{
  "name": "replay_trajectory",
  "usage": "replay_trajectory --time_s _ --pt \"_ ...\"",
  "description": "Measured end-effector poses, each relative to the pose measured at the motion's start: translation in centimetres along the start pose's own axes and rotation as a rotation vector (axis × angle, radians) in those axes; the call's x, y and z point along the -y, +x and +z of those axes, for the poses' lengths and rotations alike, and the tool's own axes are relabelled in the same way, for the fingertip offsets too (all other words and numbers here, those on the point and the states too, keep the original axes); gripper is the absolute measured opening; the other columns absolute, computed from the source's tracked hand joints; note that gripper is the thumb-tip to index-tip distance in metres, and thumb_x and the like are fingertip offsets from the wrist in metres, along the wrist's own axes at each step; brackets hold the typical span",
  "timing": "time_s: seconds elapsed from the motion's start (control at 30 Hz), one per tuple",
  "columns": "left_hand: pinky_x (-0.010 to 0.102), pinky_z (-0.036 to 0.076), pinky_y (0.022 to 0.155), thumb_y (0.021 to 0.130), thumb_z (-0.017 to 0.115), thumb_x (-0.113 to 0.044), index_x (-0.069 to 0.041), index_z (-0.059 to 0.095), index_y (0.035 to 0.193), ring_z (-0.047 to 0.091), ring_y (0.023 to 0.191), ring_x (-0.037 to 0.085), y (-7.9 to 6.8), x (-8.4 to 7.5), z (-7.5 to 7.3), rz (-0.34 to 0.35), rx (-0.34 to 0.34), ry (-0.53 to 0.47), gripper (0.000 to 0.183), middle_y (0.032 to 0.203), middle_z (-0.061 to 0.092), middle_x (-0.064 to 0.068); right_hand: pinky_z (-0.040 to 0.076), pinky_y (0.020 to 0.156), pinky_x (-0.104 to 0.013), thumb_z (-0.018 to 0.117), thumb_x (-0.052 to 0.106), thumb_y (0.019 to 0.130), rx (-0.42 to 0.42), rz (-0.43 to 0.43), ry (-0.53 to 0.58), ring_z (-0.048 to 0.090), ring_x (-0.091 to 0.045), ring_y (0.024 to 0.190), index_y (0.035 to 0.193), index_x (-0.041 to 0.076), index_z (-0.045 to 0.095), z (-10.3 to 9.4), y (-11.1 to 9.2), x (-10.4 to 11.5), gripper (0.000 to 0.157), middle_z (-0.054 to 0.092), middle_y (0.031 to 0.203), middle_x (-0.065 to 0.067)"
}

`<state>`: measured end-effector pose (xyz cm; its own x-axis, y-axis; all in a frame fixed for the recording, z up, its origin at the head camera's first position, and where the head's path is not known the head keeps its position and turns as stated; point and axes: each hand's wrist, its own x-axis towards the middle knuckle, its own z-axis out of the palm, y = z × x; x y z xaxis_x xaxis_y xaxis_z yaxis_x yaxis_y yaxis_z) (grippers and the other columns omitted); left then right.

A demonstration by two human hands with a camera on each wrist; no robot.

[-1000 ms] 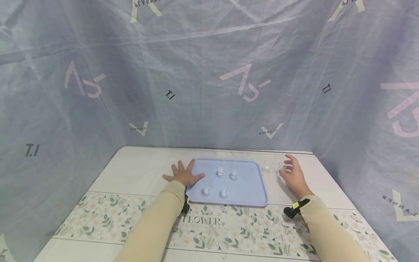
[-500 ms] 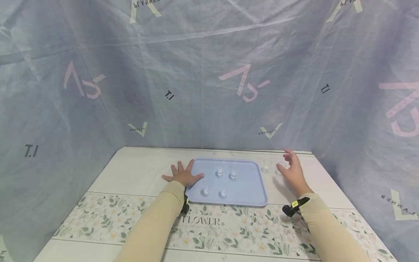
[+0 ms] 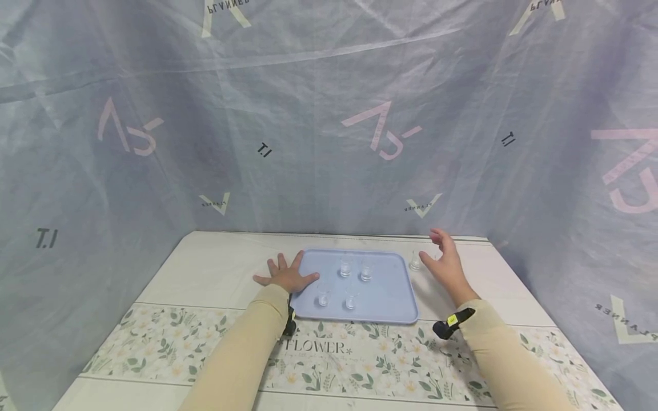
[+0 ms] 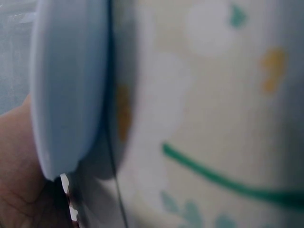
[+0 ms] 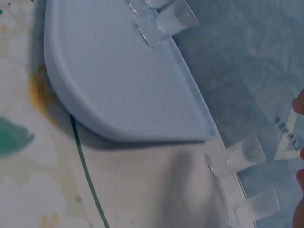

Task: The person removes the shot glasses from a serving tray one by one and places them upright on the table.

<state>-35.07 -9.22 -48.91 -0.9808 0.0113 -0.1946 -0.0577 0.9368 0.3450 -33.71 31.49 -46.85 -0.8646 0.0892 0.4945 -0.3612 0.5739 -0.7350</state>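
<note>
My left hand [image 3: 289,278] lies with spread fingers over the left edge of a light blue tray [image 3: 385,297]. Several small clear shot glasses stand on the tray, such as one shot glass [image 3: 345,267] at the back. My right hand [image 3: 446,268] hovers right of the tray, thumb and fingers apart, holding nothing. Close to its thumb stands one loose shot glass [image 3: 414,262]. A second loose shot glass [image 5: 254,209] shows in the right wrist view; the hand mostly hides it in the head view. At that view's right edge, fingertips [image 5: 299,102] appear apart from both glasses.
A white tablecloth [image 3: 216,268] with a floral band [image 3: 169,342] covers the table. Grey-blue printed fabric [image 3: 308,171] hangs behind and on both sides.
My right hand has drawn away from the farther-right loose glass, which stays standing, and moved left toward the other loose glass. My left hand has not moved.
</note>
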Motion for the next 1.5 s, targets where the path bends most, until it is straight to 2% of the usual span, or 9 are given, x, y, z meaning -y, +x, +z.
replay_trajectory --time_s 0.23,0.57,0.8,0.9,1.07,1.2,1.5 --pt "0.088 0.001 0.1 0.088 0.05 -0.078 -0.035 0.013 0.164 -0.006 0.151 0.051 -0.2 -0.1 -0.1 0.003 0.0 -0.004 0.095 0.168 -0.002 0.023 0.031 0.114 -0.059 0.072 -0.004 0.085 -0.001 -0.046 0.04 0.046 -0.045 0.129 0.145 -0.003 0.041 1.2 0.0 0.5 0.067 0.051 0.135 -0.03" --pt "0.088 -0.001 0.099 0.087 0.049 -0.081 -0.037 0.008 0.163 -0.008 0.151 0.051 0.8 0.2 0.3 -0.005 0.006 0.002 0.098 0.168 -0.004 0.022 0.034 0.112 -0.059 0.073 -0.006 0.085 0.017 -0.087 0.078 0.046 -0.045 0.129 0.145 -0.002 0.042 3.0 -0.3 1.2 0.068 0.049 0.135 -0.029" --pt "0.088 0.0 0.1 0.087 0.05 -0.081 -0.036 0.008 0.164 -0.007 0.151 0.051 0.9 0.3 0.5 -0.011 0.001 -0.002 0.098 0.168 -0.003 0.022 0.037 0.111 -0.056 0.075 -0.008 0.085 0.039 -0.069 0.124 0.047 -0.043 0.128 0.144 -0.001 0.043 4.5 -0.5 1.8 0.068 0.05 0.133 -0.029" --pt "0.088 -0.001 0.1 0.087 0.05 -0.08 -0.035 0.008 0.164 -0.009 0.151 0.051 0.8 0.3 0.5 -0.009 0.001 -0.007 0.098 0.168 -0.003 0.022 0.037 0.11 -0.06 0.073 -0.011 0.085 0.047 -0.066 0.17 0.047 -0.047 0.127 0.145 -0.004 0.041 5.0 -0.6 2.2 0.068 0.049 0.133 -0.031" --pt "0.088 -0.002 0.1 0.087 0.05 -0.08 -0.036 0.009 0.164 -0.009 0.151 0.05 0.7 0.1 0.3 -0.007 0.001 -0.009 0.097 0.168 -0.004 0.021 0.04 0.103 -0.068 0.071 -0.012 0.085 0.085 -0.04 0.231 0.045 -0.054 0.127 0.144 -0.011 0.038 5.1 -1.2 4.4 0.068 0.046 0.133 -0.035" --pt "0.088 -0.002 0.1 0.087 0.051 -0.08 -0.036 0.009 0.164 -0.009 0.151 0.05 0.6 0.0 0.3 -0.007 0.0 -0.011 0.098 0.168 -0.003 0.022 0.043 0.101 -0.067 0.072 -0.01 0.086 0.133 -0.01 0.256 0.047 -0.054 0.127 0.145 -0.011 0.037 4.9 -1.7 6.1 0.07 0.045 0.135 -0.036" --pt "0.088 -0.002 0.099 0.087 0.051 -0.08 -0.036 0.009 0.164 -0.009 0.151 0.051 0.7 0.1 0.4 -0.008 0.006 -0.01 0.098 0.168 -0.004 0.022 0.046 0.099 -0.066 0.073 -0.011 0.085 0.18 0.004 0.328 0.048 -0.056 0.126 0.146 -0.008 0.037 6.0 -1.9 6.5 0.072 0.045 0.135 -0.034"
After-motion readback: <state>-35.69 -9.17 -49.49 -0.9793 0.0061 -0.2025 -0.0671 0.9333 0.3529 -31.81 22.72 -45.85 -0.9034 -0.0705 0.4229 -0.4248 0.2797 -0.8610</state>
